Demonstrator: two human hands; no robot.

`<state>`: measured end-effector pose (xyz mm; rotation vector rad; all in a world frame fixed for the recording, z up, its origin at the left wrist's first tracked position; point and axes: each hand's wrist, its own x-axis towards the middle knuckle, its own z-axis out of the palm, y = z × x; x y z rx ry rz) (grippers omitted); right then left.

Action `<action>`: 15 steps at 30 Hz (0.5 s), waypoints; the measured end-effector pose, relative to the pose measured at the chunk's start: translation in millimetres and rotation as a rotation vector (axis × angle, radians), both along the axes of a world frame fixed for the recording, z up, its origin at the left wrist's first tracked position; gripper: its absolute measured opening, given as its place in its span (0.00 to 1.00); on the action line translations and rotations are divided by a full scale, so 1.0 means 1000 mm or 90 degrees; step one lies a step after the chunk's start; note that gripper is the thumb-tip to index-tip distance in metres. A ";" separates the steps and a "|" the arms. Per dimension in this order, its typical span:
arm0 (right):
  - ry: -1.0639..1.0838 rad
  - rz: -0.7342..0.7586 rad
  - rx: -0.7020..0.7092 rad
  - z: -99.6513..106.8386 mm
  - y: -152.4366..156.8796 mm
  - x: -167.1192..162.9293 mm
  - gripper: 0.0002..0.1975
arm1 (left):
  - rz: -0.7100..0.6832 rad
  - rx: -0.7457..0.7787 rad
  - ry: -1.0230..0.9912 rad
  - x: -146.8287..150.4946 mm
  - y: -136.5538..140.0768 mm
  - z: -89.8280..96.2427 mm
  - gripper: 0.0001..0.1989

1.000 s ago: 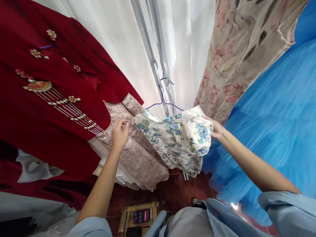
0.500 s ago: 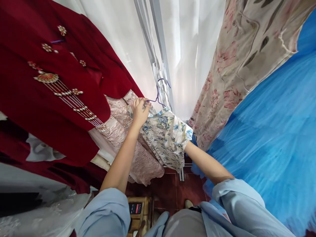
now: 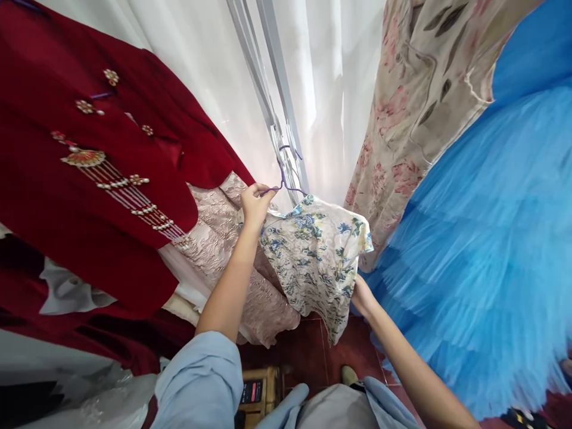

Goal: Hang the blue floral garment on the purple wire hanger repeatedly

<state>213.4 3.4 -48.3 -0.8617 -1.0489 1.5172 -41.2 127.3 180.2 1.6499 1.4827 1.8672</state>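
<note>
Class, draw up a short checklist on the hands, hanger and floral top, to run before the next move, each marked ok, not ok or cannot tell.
1. Left hand grips purple hanger: ok.
2. Hanger's hook is caught on the metal rack: cannot tell.
3. Right hand is at the side edge of the floral top: ok.
4. Right hand's grip is firm: cannot tell; fabric hides the fingers.
5. Phone is away from both hands: ok.

On the grey metal rack point(image 3: 276, 59), purple hanger point(image 3: 283, 177), hooked; on red tiled floor point(image 3: 313, 351), wooden stool point(image 3: 270, 390) with phone point(image 3: 252, 391) near its far edge.
</note>
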 end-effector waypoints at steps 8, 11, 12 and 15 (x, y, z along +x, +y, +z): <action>0.149 -0.186 -0.252 -0.091 -0.107 0.070 0.22 | 0.030 -0.148 0.237 -0.020 -0.029 0.002 0.17; 0.150 -0.226 -0.289 -0.101 -0.123 0.080 0.23 | 0.098 -0.038 0.216 -0.031 -0.044 -0.028 0.17; 0.149 -0.236 -0.294 -0.102 -0.125 0.082 0.23 | 0.132 0.026 0.196 -0.032 -0.046 -0.038 0.16; 0.140 -0.260 -0.285 -0.094 -0.118 0.089 0.24 | 0.135 0.165 -0.004 -0.030 -0.045 -0.061 0.19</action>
